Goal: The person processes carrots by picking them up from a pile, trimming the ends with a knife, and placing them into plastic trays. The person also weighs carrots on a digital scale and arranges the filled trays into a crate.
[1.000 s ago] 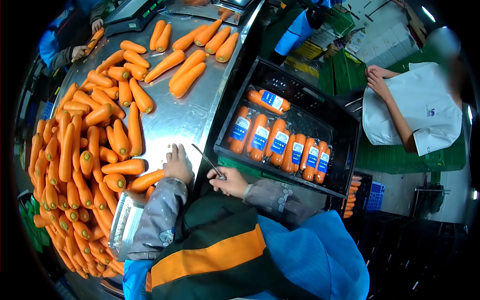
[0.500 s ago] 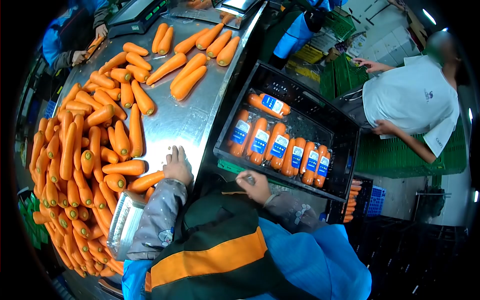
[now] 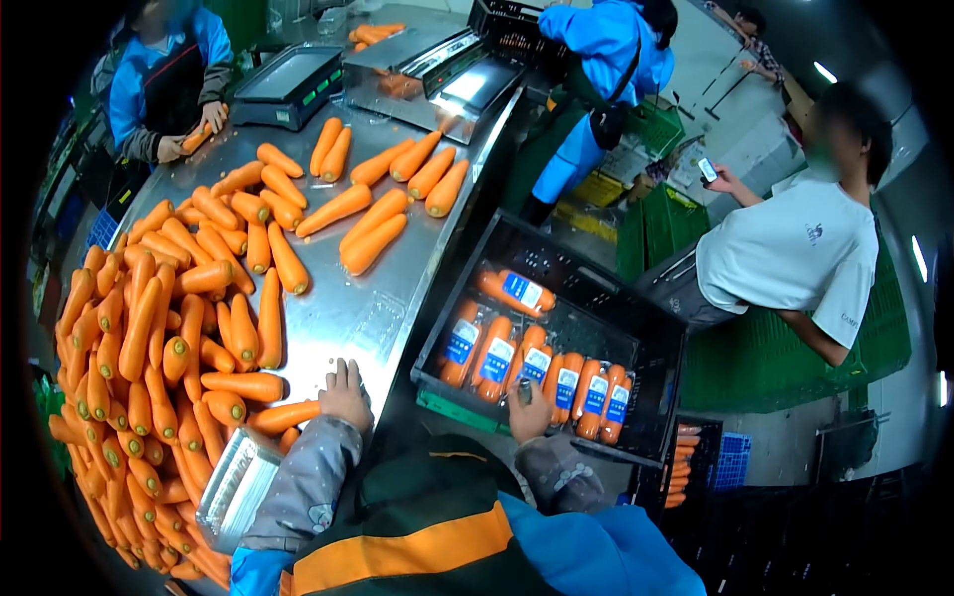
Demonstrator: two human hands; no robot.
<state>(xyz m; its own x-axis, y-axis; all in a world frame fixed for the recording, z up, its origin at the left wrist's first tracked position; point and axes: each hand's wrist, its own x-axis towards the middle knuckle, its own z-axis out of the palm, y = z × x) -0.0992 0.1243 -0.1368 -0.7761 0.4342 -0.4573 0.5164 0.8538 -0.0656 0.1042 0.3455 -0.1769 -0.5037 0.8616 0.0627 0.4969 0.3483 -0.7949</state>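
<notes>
My left hand lies flat on the metal table, fingers stretched out, beside the tip of a loose carrot. My right hand is at the near edge of the black crate, its fingers bent together over the near end of a carrot pack. A small dark spot shows at those fingertips; what it is I cannot make out. Several clear packs of carrots with blue-and-white labels line the crate, and one pack lies crosswise behind them.
A large carrot pile covers the table's left side, with a stack of clear trays in front. A scale stands at the back. Co-workers stand at the far left and behind the crate; a person in a white shirt holds a phone.
My right hand has moved forward from in front of the crate to the packs at its near edge. My left hand stays on the table. The view has tilted up.
</notes>
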